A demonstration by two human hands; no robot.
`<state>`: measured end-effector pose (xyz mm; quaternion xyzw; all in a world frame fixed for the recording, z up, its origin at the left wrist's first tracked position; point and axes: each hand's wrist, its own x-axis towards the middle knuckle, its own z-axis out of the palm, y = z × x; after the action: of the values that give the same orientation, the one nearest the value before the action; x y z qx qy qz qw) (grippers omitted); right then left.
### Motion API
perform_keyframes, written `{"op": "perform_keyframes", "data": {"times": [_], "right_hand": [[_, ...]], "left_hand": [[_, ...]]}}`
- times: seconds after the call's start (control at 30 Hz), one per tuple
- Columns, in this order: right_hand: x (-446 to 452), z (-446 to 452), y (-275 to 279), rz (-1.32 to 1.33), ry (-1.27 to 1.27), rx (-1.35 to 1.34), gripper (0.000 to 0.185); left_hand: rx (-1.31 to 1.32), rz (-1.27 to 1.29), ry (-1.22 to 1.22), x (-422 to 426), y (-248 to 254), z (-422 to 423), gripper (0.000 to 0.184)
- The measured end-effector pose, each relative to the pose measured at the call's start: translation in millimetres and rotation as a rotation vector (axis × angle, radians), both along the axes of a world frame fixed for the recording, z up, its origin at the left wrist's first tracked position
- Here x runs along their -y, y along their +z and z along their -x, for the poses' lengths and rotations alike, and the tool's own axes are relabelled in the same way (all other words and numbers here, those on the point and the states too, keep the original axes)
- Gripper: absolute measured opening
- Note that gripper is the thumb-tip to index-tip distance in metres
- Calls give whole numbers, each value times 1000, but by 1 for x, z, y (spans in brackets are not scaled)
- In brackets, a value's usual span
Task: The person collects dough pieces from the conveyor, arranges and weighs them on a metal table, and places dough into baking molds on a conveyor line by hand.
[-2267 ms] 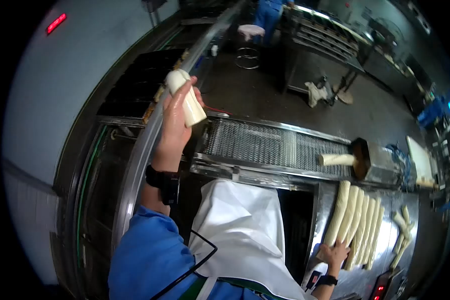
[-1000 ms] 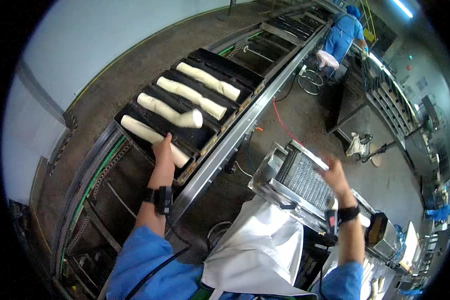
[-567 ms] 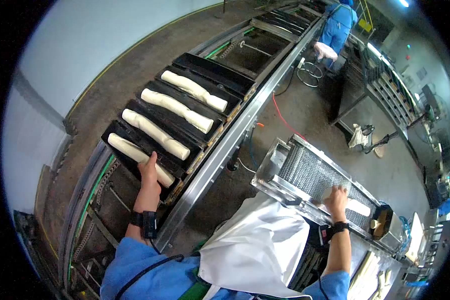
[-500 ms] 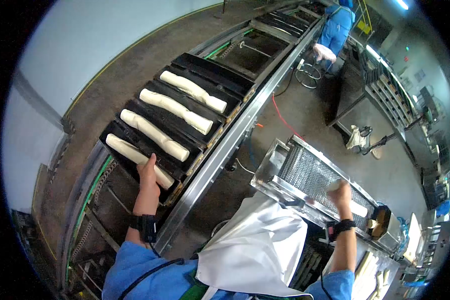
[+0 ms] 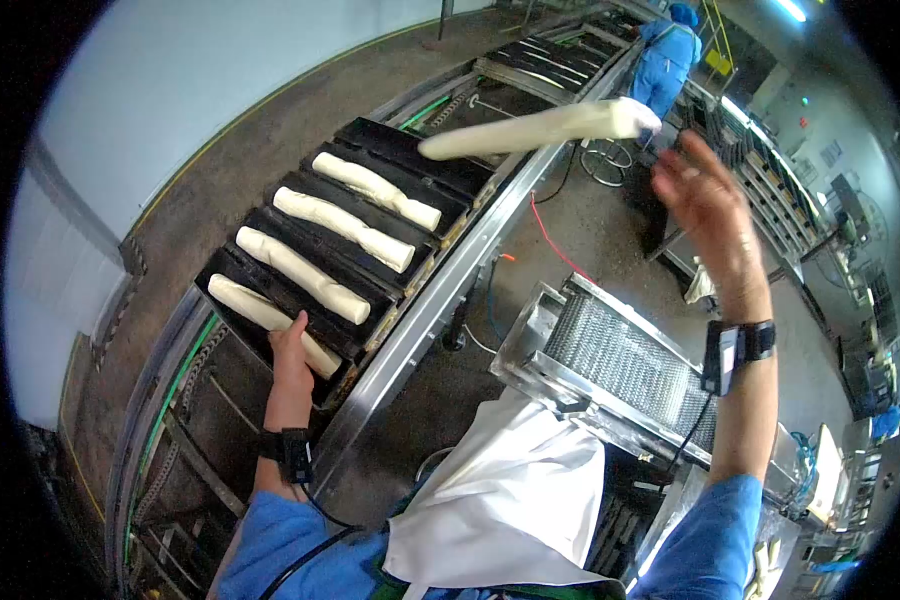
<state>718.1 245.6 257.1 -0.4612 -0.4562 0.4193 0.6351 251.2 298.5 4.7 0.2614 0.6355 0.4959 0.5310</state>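
A long pale roll of dough [image 5: 530, 130] is in the air above the far end of the black baking pans [image 5: 370, 135]. Just to the right of its end is my right hand [image 5: 710, 205], fingers spread and apart from the dough, slightly blurred. My left hand [image 5: 291, 358] grips the side of the nearest pan, its thumb over the rim beside the dough roll [image 5: 252, 303] lying there; its other fingers are mostly hidden. More dough rolls [image 5: 303, 275] lie one to a trough in the neighbouring pans.
The pans sit on a chain conveyor with a metal side rail [image 5: 410, 345]. A wire-mesh belt machine [image 5: 620, 345] stands right of my white apron [image 5: 500, 490]. A person in blue [image 5: 663, 65] stands farther along the line. Racks [image 5: 760, 160] line the right.
My right hand has risen from the mesh belt, moving up and forward, and its fingers have opened. A dough roll is now in the air ahead of it. My left hand stays at the nearest pan.
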Motion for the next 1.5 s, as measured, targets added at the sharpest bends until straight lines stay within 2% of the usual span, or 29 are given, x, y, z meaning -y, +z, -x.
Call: {"op": "perform_keyframes", "data": {"times": [0.03, 0.1, 0.17, 0.27, 0.3, 0.37, 0.43, 0.47, 0.53, 0.57, 0.6, 0.67, 0.73, 0.83, 0.87, 0.9, 0.93, 1.0, 1.07, 1.1, 1.17, 1.23, 1.3, 1.33, 1.37, 1.4, 1.43, 1.47, 1.5], "right_hand": [[5, 9, -8, 86, -26, 69, 55], [22, -2, -40, 133, 93, 116, 54], [49, -1, -67, 244, 26, 167, 54], [97, -28, -122, 430, -49, 283, 50], [116, -42, -144, 514, -71, 348, 50], [157, -87, -212, 607, -148, 596, 51], [194, -98, -218, 822, -175, 922, 54], [215, -108, -230, 823, -175, 918, 54], [252, -142, -271, 699, -376, 1389, 56], [272, -165, -292, 780, -371, 1537, 62], [289, -184, -306, 870, -366, 1495, 58], [306, -195, -316, 944, -354, 1451, 54], [316, -190, -312, 1003, -494, 1645, 43], [321, -177, -295, 970, -464, 1720, 36], [321, -171, -288, 972, -463, 1715, 36], [318, -169, -282, 952, -484, 1752, 34], [316, -164, -277, 955, -516, 1779, 32], [322, -159, -276, 853, -562, 1708, 40], [332, -163, -289, 712, -928, 1404, 51], [348, -168, -293, 660, -1002, 1163, 47], [389, -142, -269, 350, -1118, 475, 38], [438, -102, -254, 156, -1320, -183, 33], [506, -78, -273, 0, -1511, -472, 30], [539, -62, -282, 12, -1606, -543, 28], [533, -53, -280, 47, -1731, -603, 27], [572, -45, -304, 309, -1758, -453, 26], [587, -33, -302, 571, -1755, -310, 26], [588, -16, -306, 849, -1973, 126, 26], [579, 1, -282, 1038, -1996, 259, 30]], "left_hand": [[0, -5, -3, -3, -6, 2, 92], [51, 25, -9, -10, -27, 11, 95], [7, 27, -1, -16, -45, 19, 96], [-36, 43, 19, -16, -34, 9, 98], [-13, 28, 4, -21, -46, 14, 99], [8, 10, -21, -28, -58, 16, 100], [-6, 10, 9, -26, -52, 11, 97], [-28, 4, 31, -24, -48, 9, 96], [-4, 3, 1, -20, -46, 4, 94], [20, -1, -26, -16, -41, 5, 92], [23, -45, -17, -10, -35, 0, 89], [53, -69, 25, -17, -53, 6, 87], [30, -41, 44, -18, -52, 3, 88], [5, -25, 43, -17, -44, -3, 88], [-44, -90, 64, -20, -50, -3, 70], [-49, -92, 54, -9, -34, -11, 70], [-94, -96, 37, 5, 1, -26, 60], [104, -259, -135, -15, 0, -53, 41], [4, -33, -241, -27, 9, -55, 52], [-32, -33, -265, -35, 3, -47, 51], [-102, -92, -268, -46, -7, -34, 51], [-195, -154, -237, -50, -12, -18, 50], [-305, -223, -212, -52, -17, -13, 49], [-370, -263, -198, -53, -17, -13, 49], [-451, -273, -218, -89, -20, -26, 49], [-522, -308, -214, -89, -22, -31, 48], [-595, -349, -200, -86, -19, -33, 48], [-652, -381, -208, -84, -20, -38, 48], [-719, -420, -210, -81, -17, -43, 47]]}}
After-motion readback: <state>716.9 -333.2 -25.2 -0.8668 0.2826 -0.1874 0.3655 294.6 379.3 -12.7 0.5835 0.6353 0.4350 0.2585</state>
